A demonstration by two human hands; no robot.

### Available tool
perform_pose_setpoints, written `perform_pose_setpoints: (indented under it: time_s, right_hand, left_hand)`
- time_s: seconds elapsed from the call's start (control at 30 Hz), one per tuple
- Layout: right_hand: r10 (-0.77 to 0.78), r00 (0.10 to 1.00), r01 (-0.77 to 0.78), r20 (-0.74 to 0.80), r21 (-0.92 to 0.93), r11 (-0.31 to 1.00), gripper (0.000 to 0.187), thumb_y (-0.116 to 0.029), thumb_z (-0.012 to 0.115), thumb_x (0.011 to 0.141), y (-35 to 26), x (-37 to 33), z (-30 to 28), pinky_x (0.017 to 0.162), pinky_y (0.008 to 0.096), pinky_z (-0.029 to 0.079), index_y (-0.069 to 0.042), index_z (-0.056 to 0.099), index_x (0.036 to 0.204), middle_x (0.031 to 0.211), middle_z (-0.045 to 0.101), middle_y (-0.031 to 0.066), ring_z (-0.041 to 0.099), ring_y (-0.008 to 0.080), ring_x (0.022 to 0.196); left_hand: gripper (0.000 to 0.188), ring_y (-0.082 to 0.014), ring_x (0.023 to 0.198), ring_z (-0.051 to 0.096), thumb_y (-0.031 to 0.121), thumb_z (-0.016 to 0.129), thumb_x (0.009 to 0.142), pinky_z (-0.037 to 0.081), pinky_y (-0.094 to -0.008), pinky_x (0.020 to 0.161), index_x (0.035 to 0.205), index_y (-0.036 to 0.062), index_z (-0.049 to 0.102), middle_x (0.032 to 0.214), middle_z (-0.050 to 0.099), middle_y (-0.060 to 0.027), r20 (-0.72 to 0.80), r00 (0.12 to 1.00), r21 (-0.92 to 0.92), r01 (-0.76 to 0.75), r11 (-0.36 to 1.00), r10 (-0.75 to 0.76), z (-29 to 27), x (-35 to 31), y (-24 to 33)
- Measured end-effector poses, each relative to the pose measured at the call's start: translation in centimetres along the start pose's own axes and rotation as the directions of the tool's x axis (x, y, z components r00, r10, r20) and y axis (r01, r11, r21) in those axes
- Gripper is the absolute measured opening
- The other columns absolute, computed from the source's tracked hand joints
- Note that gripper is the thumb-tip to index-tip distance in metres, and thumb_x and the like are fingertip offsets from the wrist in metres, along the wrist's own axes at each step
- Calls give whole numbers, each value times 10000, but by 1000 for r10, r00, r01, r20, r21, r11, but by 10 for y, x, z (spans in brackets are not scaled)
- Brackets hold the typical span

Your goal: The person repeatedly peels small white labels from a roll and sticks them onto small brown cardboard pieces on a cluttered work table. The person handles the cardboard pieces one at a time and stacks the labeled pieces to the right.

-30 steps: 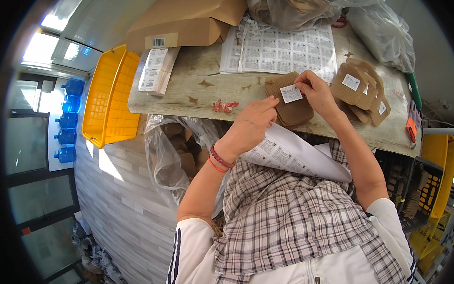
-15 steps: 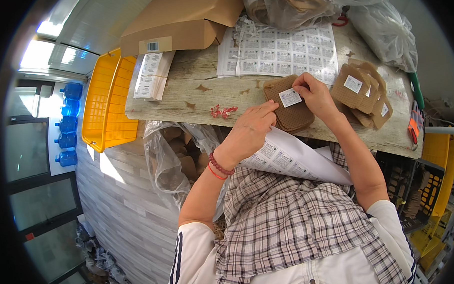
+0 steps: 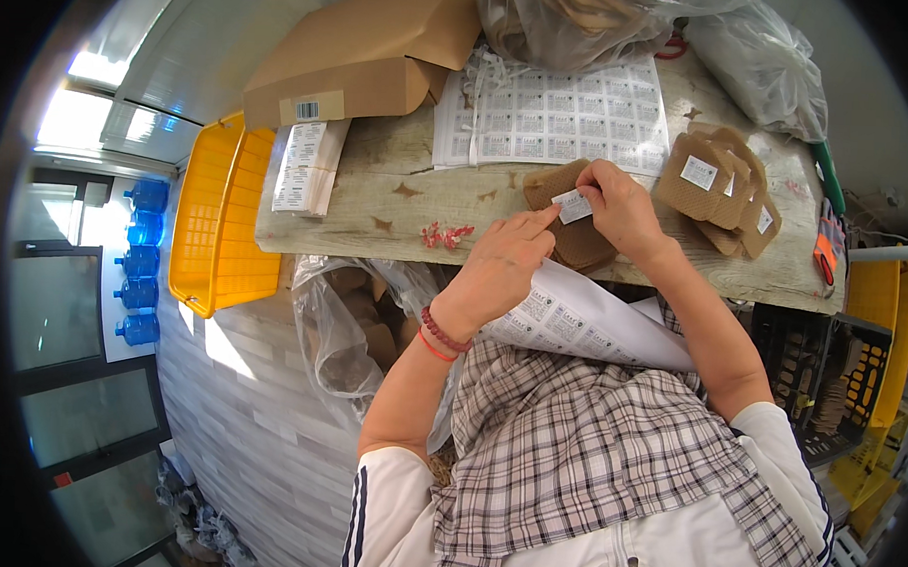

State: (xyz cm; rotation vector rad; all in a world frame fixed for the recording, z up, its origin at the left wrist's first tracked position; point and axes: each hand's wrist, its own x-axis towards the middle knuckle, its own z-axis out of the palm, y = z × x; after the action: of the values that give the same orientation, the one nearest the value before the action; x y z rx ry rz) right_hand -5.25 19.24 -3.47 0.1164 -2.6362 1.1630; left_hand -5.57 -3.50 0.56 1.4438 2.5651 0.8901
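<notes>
A small stack of brown textured pads with rounded corners [image 3: 582,247] lies near the table's front edge, a white printed sticker [image 3: 574,206] on the top one. My right hand [image 3: 622,207] is closed in a pinch at the sticker's right edge. From the left, my left hand [image 3: 510,250] reaches in with fingers stretched out, their tips against the pad and the sticker's left edge. A rolled sheet of printed stickers [image 3: 583,318] lies across my lap below the hands. Fanned to the right are several brown pads bearing white stickers [image 3: 699,197].
Behind the stack lie sticker sheets [image 3: 550,112]. A cardboard box [image 3: 367,56] and bundled paper strips [image 3: 306,168] occupy the table's left end. Clear plastic bags [image 3: 762,64] stand at the back. A yellow basket [image 3: 216,215] is at the left, an open plastic bag [image 3: 337,339] below the table edge.
My right hand has shifted slightly left, its thumb now over the sticker's right part. The sticker looks more tilted. My left hand stays beside it; the whole view has shifted a little.
</notes>
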Motion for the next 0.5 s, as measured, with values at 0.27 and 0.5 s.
perform_pose_setpoints:
  time_s: [0.27,0.5]
  right_hand:
    - [8,999,-7,-41,36,999,71,-51,640,904,1,-1,2,735,441,506,-30,584,942,921,656,142,643,363,859]
    - [103,994,-98,-28,152,984,69,-53,644,919,-1,-2,-1,732,423,511,-20,603,963,908,671,158,653,361,842]
  left_hand:
    - [104,-334,1245,531,-10,626,830,442,-426,985,917,15,575,1444,543,-156,39,999,86,9,996,-12,1,1,1]
    - [112,-321,1226,543,-15,629,826,446,-420,963,920,15,576,1450,540,-159,40,999,69,19,997,-22,-1,2,3]
